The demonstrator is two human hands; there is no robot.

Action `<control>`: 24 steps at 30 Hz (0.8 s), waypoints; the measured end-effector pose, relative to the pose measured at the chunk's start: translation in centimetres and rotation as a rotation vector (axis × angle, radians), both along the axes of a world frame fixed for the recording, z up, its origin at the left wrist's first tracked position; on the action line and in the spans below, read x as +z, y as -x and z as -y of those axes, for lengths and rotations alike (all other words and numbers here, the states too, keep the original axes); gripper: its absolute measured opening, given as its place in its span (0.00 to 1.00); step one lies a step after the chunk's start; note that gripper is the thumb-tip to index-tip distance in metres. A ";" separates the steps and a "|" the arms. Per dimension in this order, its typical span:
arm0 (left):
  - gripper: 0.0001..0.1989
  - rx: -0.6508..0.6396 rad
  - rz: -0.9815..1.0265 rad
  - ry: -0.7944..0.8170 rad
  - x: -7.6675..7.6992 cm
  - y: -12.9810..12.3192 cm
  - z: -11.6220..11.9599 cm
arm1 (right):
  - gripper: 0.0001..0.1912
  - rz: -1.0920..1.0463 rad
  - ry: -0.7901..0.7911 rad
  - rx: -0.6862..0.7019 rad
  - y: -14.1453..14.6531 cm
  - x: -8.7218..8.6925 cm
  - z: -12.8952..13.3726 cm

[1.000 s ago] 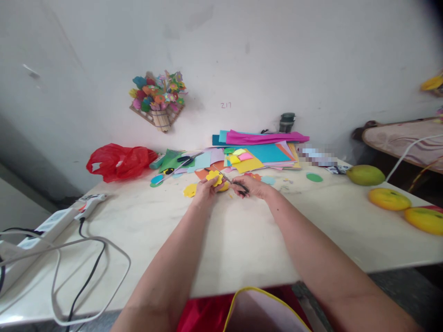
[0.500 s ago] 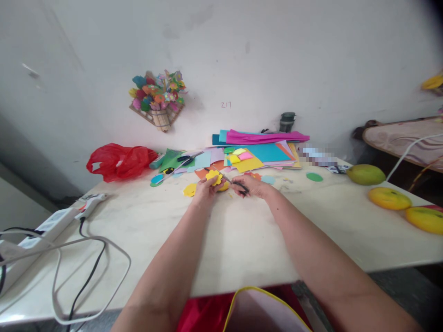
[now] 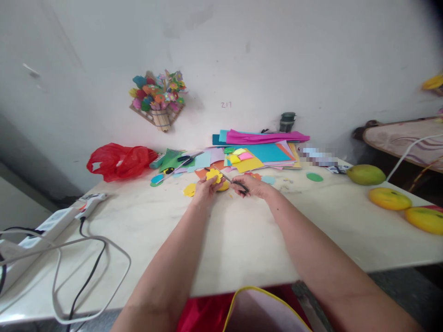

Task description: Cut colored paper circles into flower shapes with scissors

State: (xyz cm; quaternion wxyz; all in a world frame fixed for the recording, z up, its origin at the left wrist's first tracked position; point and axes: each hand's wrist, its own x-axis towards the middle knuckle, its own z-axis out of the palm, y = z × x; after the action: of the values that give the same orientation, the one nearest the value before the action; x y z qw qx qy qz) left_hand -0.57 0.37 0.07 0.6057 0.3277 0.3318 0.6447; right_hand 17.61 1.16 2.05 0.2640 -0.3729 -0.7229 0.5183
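Note:
My left hand (image 3: pixel 205 188) pinches a yellow paper flower (image 3: pixel 214 175) with a scalloped edge, held just above the table. In my right hand (image 3: pixel 254 185) is a pair of scissors (image 3: pixel 245 189) with dark handles, its blades pointing left at the flower's edge. Whether the blades touch the paper I cannot tell. Yellow paper pieces (image 3: pixel 190 189) lie beside and under my left hand. Behind my right hand, an orange-red paper piece (image 3: pixel 256 176) and a light blue one (image 3: pixel 268 180) rest on the table.
Coloured paper sheets (image 3: pixel 273 153) are piled at the back, with a second pair of scissors (image 3: pixel 187 159) to their left. A red plastic bag (image 3: pixel 119 161) sits back left. Power strips (image 3: pixel 51 227) and cables lie at left; mangoes (image 3: pixel 390 198) and a green paper circle (image 3: pixel 314 177) at right.
Almost nothing differs. The yellow flower has tilted or shifted very slightly in my left hand; the scissors stay beside it.

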 end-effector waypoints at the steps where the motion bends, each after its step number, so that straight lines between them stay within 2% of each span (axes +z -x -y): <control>1: 0.05 0.002 0.001 -0.002 0.0 0.0 0.0 | 0.15 0.005 0.001 -0.003 0.0 0.1 0.0; 18: 0.03 0.032 -0.020 -0.004 0.4 0.0 0.3 | 0.14 0.043 0.004 -0.011 -0.2 0.6 0.6; 24: 0.05 0.046 -0.019 0.012 0.4 0.0 0.3 | 0.14 0.023 0.054 -0.035 0.0 1.1 0.9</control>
State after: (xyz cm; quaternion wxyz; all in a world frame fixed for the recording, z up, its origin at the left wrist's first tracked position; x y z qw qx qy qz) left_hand -0.59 0.05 0.47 0.5896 0.3227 0.3488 0.6532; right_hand 17.58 0.22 3.15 0.2546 -0.3982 -0.7050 0.5287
